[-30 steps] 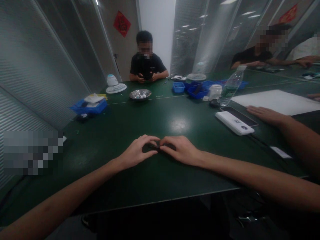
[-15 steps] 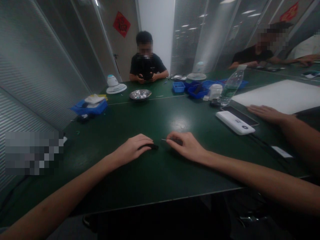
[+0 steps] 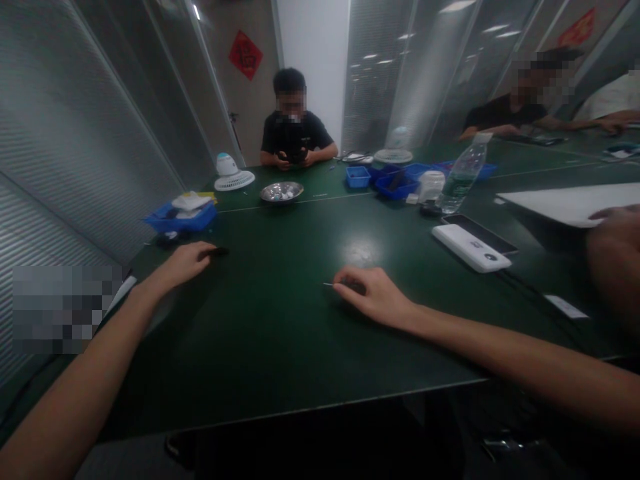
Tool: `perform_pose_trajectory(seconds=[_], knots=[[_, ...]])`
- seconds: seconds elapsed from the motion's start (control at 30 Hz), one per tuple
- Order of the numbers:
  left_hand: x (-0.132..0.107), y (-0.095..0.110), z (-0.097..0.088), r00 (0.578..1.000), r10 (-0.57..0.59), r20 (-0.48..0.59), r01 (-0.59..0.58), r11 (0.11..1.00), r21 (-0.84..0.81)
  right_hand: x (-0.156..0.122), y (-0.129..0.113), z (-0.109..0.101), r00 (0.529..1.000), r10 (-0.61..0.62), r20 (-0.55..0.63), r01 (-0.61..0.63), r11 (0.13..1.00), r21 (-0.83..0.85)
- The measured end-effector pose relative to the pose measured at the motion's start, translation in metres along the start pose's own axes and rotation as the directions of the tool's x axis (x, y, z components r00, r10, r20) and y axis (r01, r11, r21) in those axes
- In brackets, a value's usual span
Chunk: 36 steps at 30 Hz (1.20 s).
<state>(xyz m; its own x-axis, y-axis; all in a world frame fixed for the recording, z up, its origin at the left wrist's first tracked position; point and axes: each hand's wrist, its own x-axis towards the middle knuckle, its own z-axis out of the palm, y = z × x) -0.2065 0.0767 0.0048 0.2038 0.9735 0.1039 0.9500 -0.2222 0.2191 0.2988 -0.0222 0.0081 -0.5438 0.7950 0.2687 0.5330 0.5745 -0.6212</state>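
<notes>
My left hand [image 3: 184, 262] reaches out to the left over the green table [image 3: 280, 347], fingers closed on a small dark part [image 3: 216, 252] that pokes out past the fingertips, close to a blue bin [image 3: 181, 215]. My right hand [image 3: 374, 293] rests near the middle of the table, pinching a thin metal pin or tool [image 3: 330, 285] whose tip points left.
A white power bank [image 3: 471, 247] and a phone [image 3: 479, 232] lie to the right. A water bottle [image 3: 461, 175], more blue bins [image 3: 395, 179], a metal bowl [image 3: 281, 192] and small fans [image 3: 232, 173] stand further back. Other people sit opposite and at the right; one forearm [image 3: 614, 253] intrudes at right.
My hands were together on the dark part at the table's middle. They parted; the left hand carried the dark part far to the left, and the right stayed holding the pin.
</notes>
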Motion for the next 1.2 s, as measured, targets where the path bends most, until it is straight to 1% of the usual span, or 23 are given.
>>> perform_pose_trajectory(seconds=[0.07, 0.2, 0.33, 0.4, 0.47, 0.53, 0.63, 0.7, 0.8, 0.93, 1.07, 1.13, 1.2], knots=[[0.001, -0.002, -0.003, 1.000, -0.007, 0.011, 0.007, 1.000, 0.016, 0.000, 0.000, 0.000, 1.000, -0.001, 0.004, 0.001, 1.000, -0.006], [0.004, -0.009, -0.004, 1.000, -0.012, -0.023, 0.013, 0.999, 0.047, 0.000, -0.004, -0.001, 1.000, 0.003, 0.003, -0.003, 1.000, 0.006], [0.000, -0.020, -0.007, 1.000, -0.026, 0.002, 0.025, 0.996, 0.089, 0.000, -0.006, -0.001, 1.000, -0.011, 0.007, 0.011, 1.000, 0.027], [-0.005, -0.020, -0.009, 1.000, -0.019, -0.018, 0.021, 0.993, 0.112, 0.000, -0.005, -0.001, 1.000, -0.014, 0.012, 0.014, 1.000, 0.027], [-0.011, -0.014, -0.013, 0.996, -0.050, -0.070, 0.058, 0.992, 0.110, 0.000, -0.004, 0.000, 1.000, -0.007, 0.014, 0.007, 1.000, 0.019], [-0.013, -0.005, -0.017, 0.986, -0.125, -0.107, 0.131, 0.990, 0.053, 0.000, -0.004, 0.001, 1.000, -0.001, 0.018, 0.001, 1.000, 0.014], [-0.012, 0.008, -0.021, 0.966, -0.243, -0.086, 0.235, 0.968, -0.093, 0.000, -0.002, 0.002, 1.000, -0.002, 0.025, 0.002, 1.000, 0.015], [-0.009, 0.013, -0.021, 0.951, -0.300, -0.077, 0.281, 0.941, -0.186, 0.000, -0.001, 0.002, 1.000, -0.005, 0.024, 0.005, 1.000, 0.011], [-0.005, 0.015, -0.016, 0.931, -0.356, -0.085, 0.319, 0.904, -0.286, 0.000, 0.002, 0.003, 1.000, -0.009, 0.022, 0.009, 1.000, 0.003], [-0.003, 0.019, -0.007, 0.908, -0.398, -0.131, 0.340, 0.883, -0.324, 0.000, 0.001, 0.002, 1.000, -0.012, 0.028, 0.011, 1.000, 0.015], [-0.002, 0.025, 0.006, 0.865, -0.482, -0.138, 0.382, 0.812, -0.442, 0.000, -0.002, 0.001, 0.999, -0.009, 0.031, 0.009, 1.000, 0.016], [-0.001, 0.026, 0.011, 0.846, -0.515, -0.136, 0.406, 0.790, -0.460, 0.000, -0.003, 0.000, 0.999, -0.006, 0.040, 0.005, 1.000, 0.019], [-0.001, 0.025, 0.015, 0.838, -0.529, -0.132, 0.420, 0.781, -0.462, 0.000, -0.003, 0.000, 0.999, -0.003, 0.045, 0.002, 1.000, 0.020]])
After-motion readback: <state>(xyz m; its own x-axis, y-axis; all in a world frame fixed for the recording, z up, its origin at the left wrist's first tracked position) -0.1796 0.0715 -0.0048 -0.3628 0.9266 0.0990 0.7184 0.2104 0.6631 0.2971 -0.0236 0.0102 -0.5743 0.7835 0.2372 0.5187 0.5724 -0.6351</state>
